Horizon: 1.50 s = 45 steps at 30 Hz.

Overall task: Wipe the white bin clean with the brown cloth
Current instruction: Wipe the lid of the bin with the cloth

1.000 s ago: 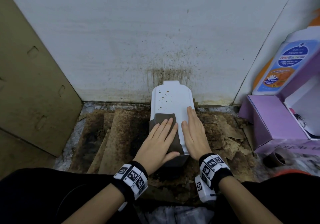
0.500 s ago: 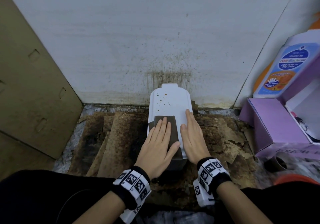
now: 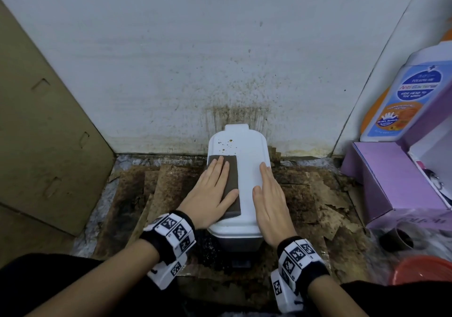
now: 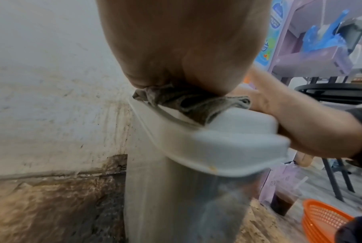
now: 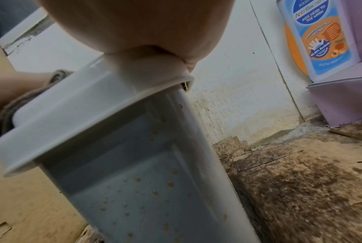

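Note:
The white bin (image 3: 247, 170) stands upright against the stained wall, its lid closed and dotted with brown specks near the far edge. A folded brown cloth (image 3: 230, 182) lies on the lid's left half. My left hand (image 3: 215, 189) presses flat on the cloth with straight fingers. Flat on the lid's right edge rests my right hand (image 3: 269, 194), fingers straight. In the left wrist view the cloth (image 4: 188, 102) bunches under my palm on the lid (image 4: 234, 143). The right wrist view shows the bin's side (image 5: 150, 180) speckled with brown drops.
Stained, torn cardboard (image 3: 318, 194) covers the floor around the bin. A cardboard panel (image 3: 44, 133) leans at the left. A purple box (image 3: 391, 182) and a wash bottle (image 3: 403, 101) stand at the right, with a dark cup (image 3: 396, 238) and an orange basket (image 3: 423, 270) nearer me.
My left hand has slid the cloth farther up the lid toward the wall and slightly left. The right hand stays flat on the lid's right edge.

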### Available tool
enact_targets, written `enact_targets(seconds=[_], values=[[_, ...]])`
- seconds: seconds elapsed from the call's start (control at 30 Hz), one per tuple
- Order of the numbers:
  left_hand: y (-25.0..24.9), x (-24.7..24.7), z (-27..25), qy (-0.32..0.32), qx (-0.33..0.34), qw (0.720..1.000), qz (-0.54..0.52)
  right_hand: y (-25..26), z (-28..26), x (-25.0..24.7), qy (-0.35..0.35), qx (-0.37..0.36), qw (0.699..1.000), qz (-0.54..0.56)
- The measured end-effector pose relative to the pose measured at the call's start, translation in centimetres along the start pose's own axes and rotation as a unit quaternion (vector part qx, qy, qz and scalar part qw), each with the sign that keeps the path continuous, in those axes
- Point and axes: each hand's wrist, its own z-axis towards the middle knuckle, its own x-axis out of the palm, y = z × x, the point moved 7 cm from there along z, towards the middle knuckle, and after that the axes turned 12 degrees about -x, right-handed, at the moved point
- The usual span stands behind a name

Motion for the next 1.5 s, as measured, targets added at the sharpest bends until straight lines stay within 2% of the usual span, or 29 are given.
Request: enact_targets(seconds=[0.23,0.5,0.67,0.93,1.17,1.33,1.5], values=[[1.1,-1.3,6.6,0.039,0.007,0.999,0.001,-0.2,0.1,0.0,0.004,0.005,1.000,0.003],[1.9,-3.0,14.1,0.028,-0.015,0.999,0.007,-0.3,0.4,0.1,0.008,0.006,1.000,0.002],[2.3,-3.4,16.1,0.031,-0.011,0.999,-0.001,-0.1,0.5,0.0,0.009,0.010,1.000,0.004],[1.7,-2.7,13.7,-0.009,0.005,0.999,0.044,-0.1,0.1,-0.1,0.023,0.019,1.000,0.005],[0.0,-0.8,6.3,-0.011,0.024,0.999,0.017,-0.1,-0.1,-0.3,0.014,0.020,1.000,0.005],[-1.1,0.4,1.0,-0.020,0.044,0.997,0.055,0.0,-0.3,-0.4,0.010,0.015,1.000,0.002],[-1.0,0.1,0.9,-0.012,0.048,0.998,0.032,0.1,0.0,-0.2,0.019,0.010,1.000,-0.001]])
